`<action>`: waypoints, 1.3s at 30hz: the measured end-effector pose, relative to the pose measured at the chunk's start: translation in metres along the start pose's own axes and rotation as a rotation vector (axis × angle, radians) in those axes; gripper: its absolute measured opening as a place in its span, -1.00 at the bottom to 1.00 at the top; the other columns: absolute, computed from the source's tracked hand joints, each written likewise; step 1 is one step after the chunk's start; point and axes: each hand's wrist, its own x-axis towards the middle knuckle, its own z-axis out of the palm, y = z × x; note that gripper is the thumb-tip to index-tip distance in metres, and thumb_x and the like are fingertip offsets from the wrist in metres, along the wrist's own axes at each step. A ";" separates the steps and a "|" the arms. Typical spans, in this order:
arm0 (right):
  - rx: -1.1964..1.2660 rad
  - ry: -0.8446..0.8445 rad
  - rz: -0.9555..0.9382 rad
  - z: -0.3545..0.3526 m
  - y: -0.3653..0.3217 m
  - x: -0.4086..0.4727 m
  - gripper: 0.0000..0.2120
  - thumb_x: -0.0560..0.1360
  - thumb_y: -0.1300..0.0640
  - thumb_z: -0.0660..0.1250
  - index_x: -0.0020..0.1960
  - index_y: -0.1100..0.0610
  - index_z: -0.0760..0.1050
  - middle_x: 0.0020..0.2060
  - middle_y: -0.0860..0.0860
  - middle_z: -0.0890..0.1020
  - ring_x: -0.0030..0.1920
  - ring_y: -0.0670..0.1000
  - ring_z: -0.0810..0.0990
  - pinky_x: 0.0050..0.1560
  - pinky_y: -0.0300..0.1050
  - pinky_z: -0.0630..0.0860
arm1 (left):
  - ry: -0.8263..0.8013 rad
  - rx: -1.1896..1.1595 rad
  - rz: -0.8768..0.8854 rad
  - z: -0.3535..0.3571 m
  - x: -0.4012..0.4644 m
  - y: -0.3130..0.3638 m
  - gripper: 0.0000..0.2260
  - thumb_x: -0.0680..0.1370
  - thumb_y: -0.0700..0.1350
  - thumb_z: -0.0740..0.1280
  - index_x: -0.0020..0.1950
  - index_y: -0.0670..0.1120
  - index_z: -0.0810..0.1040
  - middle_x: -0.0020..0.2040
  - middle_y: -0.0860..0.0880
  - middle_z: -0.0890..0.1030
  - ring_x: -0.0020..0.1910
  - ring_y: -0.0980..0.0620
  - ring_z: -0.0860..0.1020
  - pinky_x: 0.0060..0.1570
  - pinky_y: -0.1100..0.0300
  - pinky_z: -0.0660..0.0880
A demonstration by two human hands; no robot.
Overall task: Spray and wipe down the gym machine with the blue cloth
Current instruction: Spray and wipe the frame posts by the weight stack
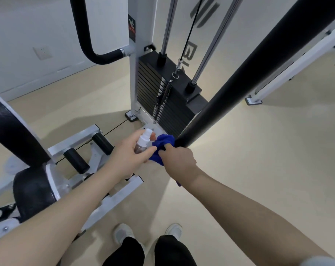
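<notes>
At a white-framed gym machine (133, 77), my right hand (179, 160) grips a bunched blue cloth (161, 147), fingers curled round it, and holds it against the lower end of a thick black padded bar (249, 73) that slants up to the top right. A scrap of the cloth shows below my wrist. My left hand (130, 156) is wrapped round a small clear spray bottle (142, 142) with a white nozzle, held just beside the cloth, the thumb touching the fabric. Behind both hands stands the black weight stack (162, 100) with its two chrome guide rods (210, 45) and a black cable (191, 27) running up between them. To my left lie the machine's black seat pad (34, 191) and two black foam rollers (76, 160) on the white base frame. My white shoes (124, 233) and dark trousers show at the bottom, on a pale beige floor (258, 169). A wall socket (42, 52) sits on the white wall at left.
</notes>
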 end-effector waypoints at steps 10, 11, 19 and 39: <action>-0.164 0.770 -0.195 -0.030 0.044 -0.058 -0.69 0.35 0.29 0.22 0.07 0.09 0.42 0.11 0.07 0.52 -0.34 0.08 0.43 -0.32 -0.09 0.26 | -0.036 -0.111 -0.017 0.021 0.018 0.021 -0.87 0.52 -0.17 0.32 -0.05 0.07 0.51 -0.29 0.05 0.59 -0.35 0.10 0.54 -0.29 0.20 0.51; -0.201 0.882 -0.202 -0.035 0.050 -0.054 -0.76 0.39 0.29 0.19 0.00 0.08 0.48 0.14 0.05 0.50 -0.27 0.09 0.42 -0.27 -0.07 0.25 | -0.009 -0.117 -0.036 0.021 0.023 0.022 -0.89 0.52 -0.20 0.31 -0.08 0.03 0.50 -0.31 0.01 0.57 -0.36 0.06 0.52 -0.32 0.18 0.48; -0.606 0.380 -0.079 -0.042 0.043 -0.029 -0.57 0.49 -0.04 0.12 0.21 0.17 0.53 0.18 0.11 0.56 0.34 0.18 0.34 0.32 0.22 -0.03 | 0.119 -0.176 -0.143 0.018 0.044 0.018 -0.93 0.55 -0.16 0.25 -0.01 -0.03 0.49 -0.30 -0.06 0.53 -0.42 0.04 0.50 -0.36 0.17 0.45; -0.551 0.218 -0.126 -0.042 0.015 -0.013 -0.84 0.40 0.25 0.21 -0.10 0.16 0.55 -0.18 0.09 0.58 -0.10 0.11 0.51 0.19 0.20 0.28 | 0.139 0.170 0.206 -0.022 0.017 0.030 -0.89 0.55 -0.09 0.28 0.07 -0.01 0.49 -0.23 -0.13 0.58 -0.27 -0.16 0.56 -0.27 0.09 0.47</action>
